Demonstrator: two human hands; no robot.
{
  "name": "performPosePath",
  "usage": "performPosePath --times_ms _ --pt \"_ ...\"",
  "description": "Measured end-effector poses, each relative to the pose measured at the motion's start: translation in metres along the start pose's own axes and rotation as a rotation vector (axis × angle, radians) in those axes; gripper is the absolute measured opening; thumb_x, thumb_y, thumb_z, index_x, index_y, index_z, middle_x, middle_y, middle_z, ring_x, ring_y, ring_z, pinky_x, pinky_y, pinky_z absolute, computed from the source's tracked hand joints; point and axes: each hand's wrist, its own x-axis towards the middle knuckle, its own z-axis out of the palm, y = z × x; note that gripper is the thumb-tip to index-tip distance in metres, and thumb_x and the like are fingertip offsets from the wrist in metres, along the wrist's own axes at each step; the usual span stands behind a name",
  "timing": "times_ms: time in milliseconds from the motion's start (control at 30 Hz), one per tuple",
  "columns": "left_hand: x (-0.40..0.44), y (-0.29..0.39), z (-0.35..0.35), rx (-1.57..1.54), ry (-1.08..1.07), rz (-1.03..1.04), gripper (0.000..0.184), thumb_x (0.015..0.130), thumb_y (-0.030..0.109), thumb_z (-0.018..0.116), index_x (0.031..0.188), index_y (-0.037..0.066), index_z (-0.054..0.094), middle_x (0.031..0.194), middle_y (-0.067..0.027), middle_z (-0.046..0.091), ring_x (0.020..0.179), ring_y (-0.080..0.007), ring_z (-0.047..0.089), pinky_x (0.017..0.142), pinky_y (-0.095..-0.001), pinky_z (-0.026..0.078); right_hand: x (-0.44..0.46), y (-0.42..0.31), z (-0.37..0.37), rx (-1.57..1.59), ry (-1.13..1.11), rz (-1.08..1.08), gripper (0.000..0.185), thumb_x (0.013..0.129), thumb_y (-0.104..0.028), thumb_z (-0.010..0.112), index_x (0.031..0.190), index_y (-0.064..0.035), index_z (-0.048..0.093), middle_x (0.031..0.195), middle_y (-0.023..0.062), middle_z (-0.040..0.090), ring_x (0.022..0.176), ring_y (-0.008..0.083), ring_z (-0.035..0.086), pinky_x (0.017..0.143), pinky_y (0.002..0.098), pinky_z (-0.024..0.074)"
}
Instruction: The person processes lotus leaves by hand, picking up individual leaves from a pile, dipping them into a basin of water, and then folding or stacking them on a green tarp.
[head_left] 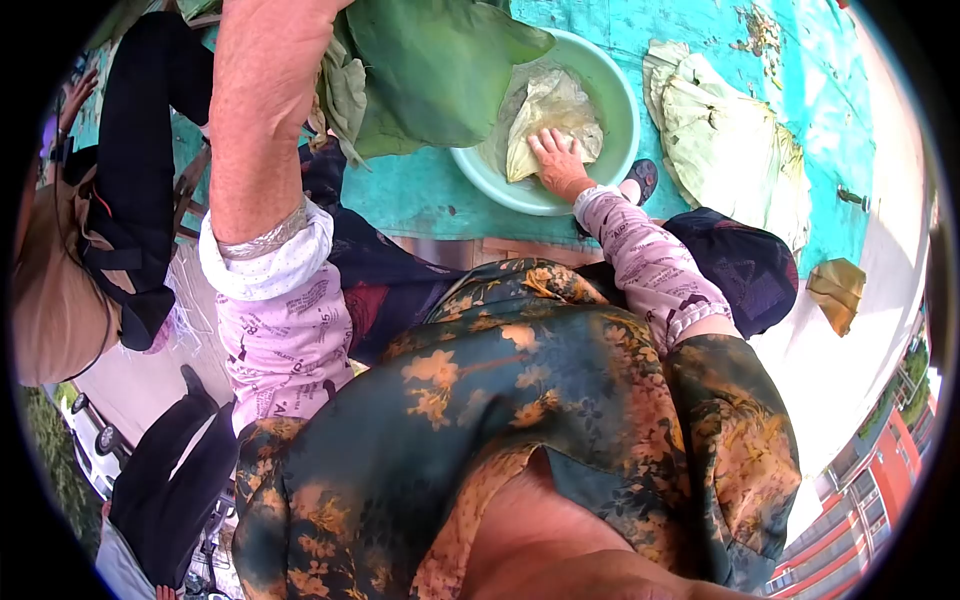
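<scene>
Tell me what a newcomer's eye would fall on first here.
Probably the pale green basin near the top centre, where the right hand lies with fingers spread on pale, wet-looking, leaf-like sheets. Next might come the large green leaf overlapping the basin's upper left, against the turquoise ground sheet. The dark floral top fills much of the lower centre.
</scene>
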Motion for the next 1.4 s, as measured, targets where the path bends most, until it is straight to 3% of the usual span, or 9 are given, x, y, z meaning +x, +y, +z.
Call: performPosePath --times_ms 100,300,500,533,667,1000,1133,1267,1400 --pt "-0.004 0.017 0.004 -0.052 -0.023 -0.152 0.023 0.080 0.000 0.057 0.102 -0.004 0.057 0.090 -0.0089 0.065 0.075 -0.0160 0.063 0.069 -0.0273 0.052 0.001 0.000 0.001 0.018 -0.021 0.020 0.060 0.081 -0.014 0.046 0.138 -0.0158 0.028 0.144 0.0114 0.024 0.133 0.0313 0.022 0.099 0.0616 0.0209" --pt "-0.004 0.007 0.008 -0.043 0.026 -0.094 0.023 0.080 0.000 0.057 0.103 -0.004 0.057 0.089 -0.0092 0.065 0.075 -0.0160 0.063 0.069 -0.0271 0.052 0.002 0.018 -0.003 -0.002 -0.046 0.004 0.071 0.078 -0.023 0.055 0.140 -0.0172 0.022 0.146 0.0126 0.016 0.134 0.0359 0.016 0.099 0.0635 0.0199" --pt "-0.008 0.002 0.001 -0.003 0.058 -0.116 0.022 0.080 0.000 0.058 0.101 -0.004 0.057 0.089 -0.0098 0.064 0.074 -0.0163 0.063 0.068 -0.0272 0.052 0.038 0.029 -0.064 0.360 -0.514 0.098 0.065 0.075 -0.037 0.064 0.130 -0.0110 0.042 0.142 0.0114 0.029 0.125 0.0334 0.036 0.099 0.0490 0.0337" --pt "-0.009 0.004 0.000 -0.027 0.044 -0.128 0.021 0.080 0.000 0.058 0.101 -0.004 0.057 0.089 -0.0099 0.064 0.073 -0.0164 0.063 0.067 -0.0272 0.052 0.046 0.035 -0.063 0.497 -0.430 0.176 0.052 0.078 -0.032 0.061 0.123 -0.0077 0.049 0.133 0.0110 0.042 0.119 0.0319 0.043 0.096 0.0420 0.0388" --pt "-0.013 0.007 0.005 -0.009 0.066 -0.134 0.020 0.080 0.000 0.058 0.099 -0.004 0.058 0.088 -0.0101 0.065 0.073 -0.0168 0.063 0.067 -0.0271 0.052 0.049 0.037 -0.048 0.231 0.262 0.200 0.047 0.083 -0.026 0.054 0.124 -0.0069 0.045 0.131 0.0106 0.043 0.120 0.0307 0.040 0.096 0.0416 0.0358" --pt "-0.020 0.006 0.007 -0.007 0.121 -0.056 0.020 0.080 0.000 0.059 0.101 -0.003 0.059 0.091 -0.0087 0.065 0.080 -0.0153 0.061 0.073 -0.0261 0.050 0.070 0.032 -0.018 -0.040 -0.014 0.209 0.070 0.082 -0.046 0.052 0.140 -0.0204 0.024 0.147 0.0068 0.018 0.134 0.0283 0.018 0.098 0.0616 0.0181" --pt "-0.011 0.008 -0.001 -0.134 0.044 -0.085 0.022 0.081 0.000 0.059 0.103 -0.003 0.059 0.093 -0.0076 0.064 0.081 -0.0132 0.061 0.074 -0.0245 0.049 0.071 0.045 -0.038 0.097 -0.072 0.202 0.072 0.081 -0.047 0.053 0.140 -0.0187 0.024 0.147 0.0070 0.018 0.134 0.0305 0.019 0.099 0.0593 0.0225" --pt "-0.007 0.006 -0.012 -0.086 0.039 -0.086 0.023 0.082 -0.001 0.057 0.105 -0.004 0.058 0.093 -0.0074 0.064 0.079 -0.0125 0.061 0.072 -0.0243 0.049 0.055 0.052 -0.028 0.172 0.277 0.172 0.072 0.081 -0.047 0.054 0.139 -0.0139 0.025 0.144 0.0110 0.024 0.132 0.0331 0.021 0.103 0.0537 0.0217" --pt "-0.010 0.011 -0.009 -0.065 0.078 -0.079 0.024 0.081 -0.002 0.056 0.105 -0.004 0.058 0.093 -0.0084 0.065 0.079 -0.0145 0.062 0.072 -0.0255 0.050 0.024 0.030 -0.010 0.142 0.099 0.347 0.073 0.082 -0.047 0.052 0.139 -0.0113 0.024 0.145 0.0159 0.021 0.132 0.0336 0.021 0.102 0.0559 0.0195"
